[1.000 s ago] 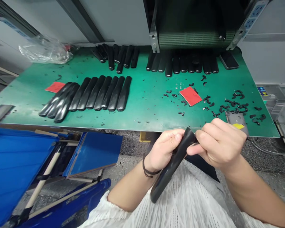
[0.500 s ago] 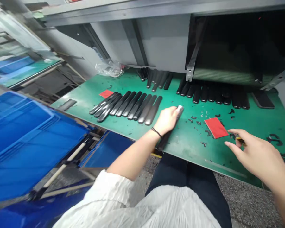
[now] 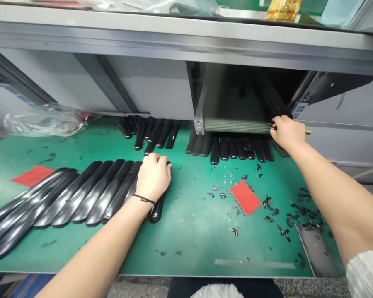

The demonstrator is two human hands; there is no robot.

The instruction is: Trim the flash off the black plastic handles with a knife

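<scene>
My left hand [image 3: 153, 176] is closed over a long black plastic strip [image 3: 157, 211] at the right end of a row of similar glossy strips [image 3: 102, 194] on the green tabletop. The hand hides most of that strip. At the right side of the conveyor mouth, my right hand [image 3: 288, 131] is closed around a thin yellow-handled tool [image 3: 308, 132], whose working end I cannot make out. Its fingers are also at the lower end of a long dark piece [image 3: 272, 97] on the belt; whether they grip it is unclear.
Below the conveyor roller [image 3: 236, 125] lies a row of black strips [image 3: 224, 149]; another cluster [image 3: 157, 134] sits at the back. Small curved black scraps [image 3: 269, 219] surround a red pad [image 3: 245, 198]. A metal shelf beam [image 3: 186, 41] crosses overhead. Clear plastic bag [image 3: 43, 120] at back left.
My left hand has carried its strip leftward to the end of the row. My right hand has moved from beside the red pad up to the conveyor. The view has turned right.
</scene>
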